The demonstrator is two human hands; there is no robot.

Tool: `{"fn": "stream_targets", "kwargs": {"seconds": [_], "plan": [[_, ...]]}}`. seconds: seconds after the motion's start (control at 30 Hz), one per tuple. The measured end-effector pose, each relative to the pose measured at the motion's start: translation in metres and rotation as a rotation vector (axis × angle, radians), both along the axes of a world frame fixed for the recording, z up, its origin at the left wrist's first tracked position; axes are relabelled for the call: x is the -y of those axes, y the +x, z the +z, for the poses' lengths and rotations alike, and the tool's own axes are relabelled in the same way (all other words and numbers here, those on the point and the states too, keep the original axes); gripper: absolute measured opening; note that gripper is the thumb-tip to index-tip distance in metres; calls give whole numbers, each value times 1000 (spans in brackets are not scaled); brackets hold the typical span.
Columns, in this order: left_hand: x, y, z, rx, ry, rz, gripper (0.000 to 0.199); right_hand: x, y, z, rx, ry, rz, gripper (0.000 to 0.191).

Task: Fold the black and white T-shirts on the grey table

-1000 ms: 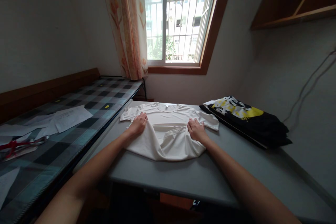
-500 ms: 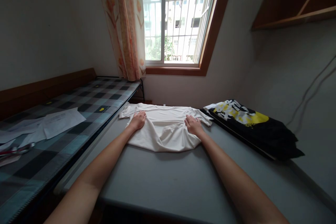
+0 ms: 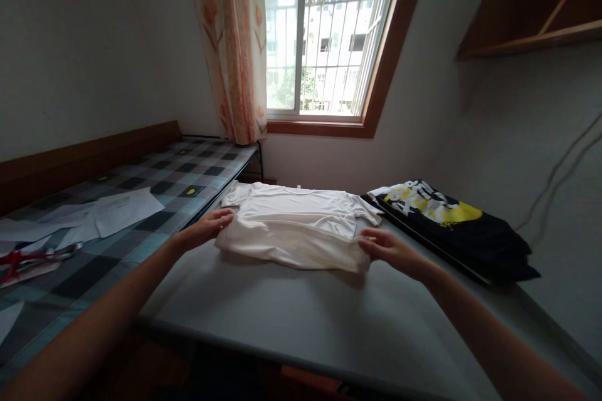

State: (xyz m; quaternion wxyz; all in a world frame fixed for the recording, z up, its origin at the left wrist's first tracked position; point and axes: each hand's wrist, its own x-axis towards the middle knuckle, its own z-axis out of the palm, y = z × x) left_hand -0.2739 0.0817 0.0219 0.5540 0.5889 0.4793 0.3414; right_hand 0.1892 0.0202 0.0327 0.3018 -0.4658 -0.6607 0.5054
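Observation:
A white T-shirt (image 3: 301,207) lies on the grey table (image 3: 291,319), its neck toward the window and its lower part folded up over itself. My left hand (image 3: 209,229) pinches the left edge of the folded part. At the right edge of the same fold, my right hand (image 3: 383,247) has its fingers closed on the cloth. Between my hands the fold hangs slightly loose, with soft creases.
Dark folded clothes (image 3: 470,238) with a yellow and white print lie on the table's right side. At left is a checked mattress (image 3: 141,263) with papers (image 3: 117,210) and a red item (image 3: 19,263). A window and curtain (image 3: 239,44) stand behind.
Both hands have moved outward from on top of the shirt to the side edges of its fold. The folded part is now wider and straighter. The view has shifted slightly.

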Motion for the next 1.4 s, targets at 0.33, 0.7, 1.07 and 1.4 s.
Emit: {"fn": "stream_targets", "kwargs": {"seconds": [0.33, 0.7, 1.07, 1.4], "plan": [[76, -47, 8, -464, -269, -380, 44, 68, 6, -33, 334, -424, 618, 56], [79, -50, -5, -335, -245, -415, 57, 73, -16, -21, 69, -554, 656, 59], [-48, 11, -61, -889, 703, 200, 62, -57, -27, -54, 760, 517, -284, 48], [-42, 20, -75, -1247, 543, -10, 63, -53, -23, -76, 1204, 266, -277, 67]]}}
